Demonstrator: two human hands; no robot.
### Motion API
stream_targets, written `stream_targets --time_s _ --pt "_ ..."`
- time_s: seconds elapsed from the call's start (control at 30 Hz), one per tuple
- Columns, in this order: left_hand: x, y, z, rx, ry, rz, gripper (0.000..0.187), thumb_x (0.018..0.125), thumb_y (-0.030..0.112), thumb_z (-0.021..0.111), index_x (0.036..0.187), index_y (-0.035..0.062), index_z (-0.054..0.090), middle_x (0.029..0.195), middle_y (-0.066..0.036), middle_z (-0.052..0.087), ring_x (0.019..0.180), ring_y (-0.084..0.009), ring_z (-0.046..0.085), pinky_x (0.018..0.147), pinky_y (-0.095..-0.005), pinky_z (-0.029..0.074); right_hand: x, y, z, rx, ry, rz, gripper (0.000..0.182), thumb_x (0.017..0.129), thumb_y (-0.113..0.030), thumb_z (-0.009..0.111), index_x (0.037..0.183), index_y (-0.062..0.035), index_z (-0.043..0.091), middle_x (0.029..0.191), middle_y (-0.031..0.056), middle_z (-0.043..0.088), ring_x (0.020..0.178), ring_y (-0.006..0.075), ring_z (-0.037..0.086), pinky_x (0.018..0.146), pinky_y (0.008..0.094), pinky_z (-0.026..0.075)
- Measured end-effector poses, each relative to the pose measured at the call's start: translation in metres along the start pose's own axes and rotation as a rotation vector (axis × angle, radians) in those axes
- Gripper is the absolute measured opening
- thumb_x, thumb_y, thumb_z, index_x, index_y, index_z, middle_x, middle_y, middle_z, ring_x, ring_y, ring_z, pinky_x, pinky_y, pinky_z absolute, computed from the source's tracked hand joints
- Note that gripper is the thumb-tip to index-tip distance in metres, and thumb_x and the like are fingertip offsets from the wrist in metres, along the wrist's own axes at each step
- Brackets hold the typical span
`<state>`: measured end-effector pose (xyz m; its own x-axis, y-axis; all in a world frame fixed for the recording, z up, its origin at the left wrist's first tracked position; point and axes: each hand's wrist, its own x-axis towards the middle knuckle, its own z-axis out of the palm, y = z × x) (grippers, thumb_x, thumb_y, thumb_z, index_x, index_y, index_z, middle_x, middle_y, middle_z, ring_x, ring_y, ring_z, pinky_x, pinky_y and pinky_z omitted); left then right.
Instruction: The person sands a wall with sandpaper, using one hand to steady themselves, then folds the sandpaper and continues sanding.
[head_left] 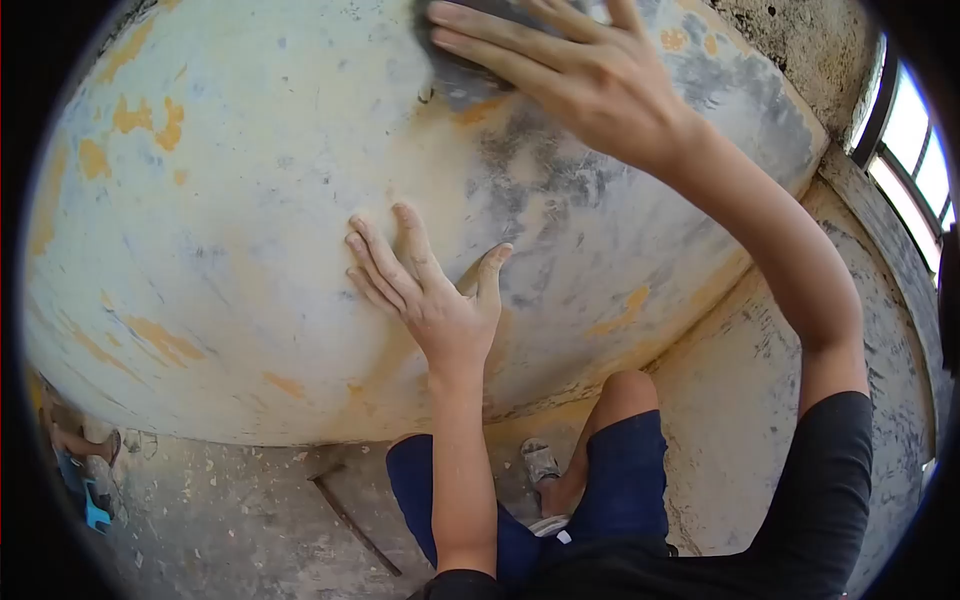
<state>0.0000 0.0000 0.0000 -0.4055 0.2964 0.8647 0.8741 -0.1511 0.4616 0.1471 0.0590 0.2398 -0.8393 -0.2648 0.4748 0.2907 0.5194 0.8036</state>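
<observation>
A large curved pale surface [270, 200] with orange and dark grey patches fills most of the view. My left hand [440, 300] lies on it near the middle, fingers spread, holding nothing. At the top right, my right hand [580, 75] is stretched flat over a dark grey sheet or pad [465, 75], pressing it against the surface. Its fingertips reach across the dark piece, and part of that piece is hidden under the hand or cut off by the frame's top edge.
A hammer-like tool with a long handle [355, 525] lies on the grey floor [230, 510]. Another person's foot [100, 445] and a blue plastic object [96, 510] are at the lower left. A barred window [905, 150] is at the right, above a rough wall.
</observation>
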Motion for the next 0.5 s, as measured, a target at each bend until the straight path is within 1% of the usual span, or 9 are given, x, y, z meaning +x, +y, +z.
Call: stream_targets --time_s 0.07,0.1,0.17,0.23,0.3,0.33,0.43,0.47,0.5 --pt "0.003 -0.008 -0.003 0.019 -0.014 0.036 0.114 0.085 0.067 0.077 0.167 0.0055 0.026 0.173 -0.024 0.01 0.161 -0.0431 0.004 0.125 -0.0658 0.008 -0.026 0.004 -0.012 -0.114 -0.053 0.038 0.047 0.094 -0.015 0.066 0.141 -0.0117 0.068 0.155 0.0045 0.059 0.152 0.0301 0.044 0.125 0.056 0.022" --pt "-0.009 0.014 0.009 -0.019 0.015 -0.054 0.114 0.085 0.067 0.077 0.167 0.0055 0.026 0.173 -0.024 0.01 0.161 -0.0431 0.004 0.125 -0.0658 0.008 -0.034 0.023 -0.021 -0.105 -0.097 -0.055 0.047 0.094 -0.015 0.066 0.141 -0.0117 0.068 0.155 0.0045 0.059 0.152 0.0301 0.044 0.125 0.056 0.022" --pt "-0.006 0.009 0.005 -0.01 0.012 -0.027 0.114 0.085 0.067 0.076 0.167 0.0055 0.026 0.173 -0.024 0.01 0.161 -0.0432 0.004 0.125 -0.0657 0.008 -0.052 0.028 -0.008 -0.26 0.038 -0.135 0.046 0.093 -0.013 0.064 0.139 -0.0102 0.069 0.154 0.0046 0.06 0.151 0.03 0.046 0.126 0.0559 0.022" --pt "-0.005 0.004 0.003 -0.008 0.008 -0.01 0.113 0.085 0.067 0.076 0.167 0.0054 0.026 0.173 -0.024 0.01 0.161 -0.0432 0.005 0.125 -0.0657 0.008 -0.041 0.025 0.001 -0.308 0.1 -0.198 0.048 0.093 -0.018 0.066 0.14 -0.0088 0.067 0.156 0.0059 0.058 0.153 0.0307 0.043 0.126 0.0574 0.022" --pt "-0.002 0.004 0.004 -0.015 0.017 -0.005 0.113 0.085 0.067 0.076 0.167 0.0053 0.027 0.173 -0.024 0.01 0.161 -0.0432 0.005 0.125 -0.0656 0.009 0.004 0.001 -0.006 -0.023 -0.113 -0.015 0.052 0.093 -0.019 0.066 0.143 -0.0072 0.064 0.16 0.007 0.054 0.156 0.0318 0.038 0.126 0.0586 0.022" --pt "-0.003 0.004 0.003 -0.013 0.013 -0.01 0.113 0.086 0.067 0.076 0.167 0.0053 0.027 0.173 -0.024 0.01 0.161 -0.0433 0.005 0.125 -0.0656 0.009 0.019 -0.006 -0.001 -0.006 -0.137 -0.018 0.058 0.094 -0.021 0.063 0.149 -0.0051 0.058 0.164 0.0072 0.049 0.159 0.0317 0.032 0.126 0.0602 0.022" --pt "-0.003 0.006 0.004 -0.012 0.019 -0.011 0.112 0.086 0.067 0.076 0.167 0.0051 0.027 0.173 -0.024 0.009 0.161 -0.0433 0.005 0.125 -0.0657 0.009 0.019 -0.006 -0.001 -0.064 -0.129 -0.055 0.061 0.095 -0.02 0.061 0.153 -0.0045 0.053 0.165 0.0067 0.047 0.16 0.0314 0.03 0.126 0.0611 0.021" --pt "-0.003 0.005 0.004 -0.012 0.025 -0.01 0.112 0.087 0.066 0.076 0.167 0.005 0.026 0.173 -0.024 0.009 0.161 -0.0433 0.005 0.125 -0.0657 0.009 0.009 -0.001 -0.014 -0.087 -0.213 -0.049 0.064 0.093 -0.021 0.062 0.154 -0.0048 0.052 0.166 0.0066 0.046 0.16 0.0319 0.029 0.126 0.0611 0.021" --pt "-0.002 0.005 0.005 -0.012 0.031 -0.011 0.112 0.087 0.066 0.076 0.167 0.005 0.026 0.173 -0.024 0.009 0.161 -0.0433 0.005 0.125 -0.0657 0.009 -0.008 0.004 -0.015 -0.09 -0.211 -0.052 0.064 0.093 -0.021 0.062 0.154 -0.0048 0.052 0.166 0.0066 0.046 0.16 0.0319 0.029 0.126 0.0611 0.021"
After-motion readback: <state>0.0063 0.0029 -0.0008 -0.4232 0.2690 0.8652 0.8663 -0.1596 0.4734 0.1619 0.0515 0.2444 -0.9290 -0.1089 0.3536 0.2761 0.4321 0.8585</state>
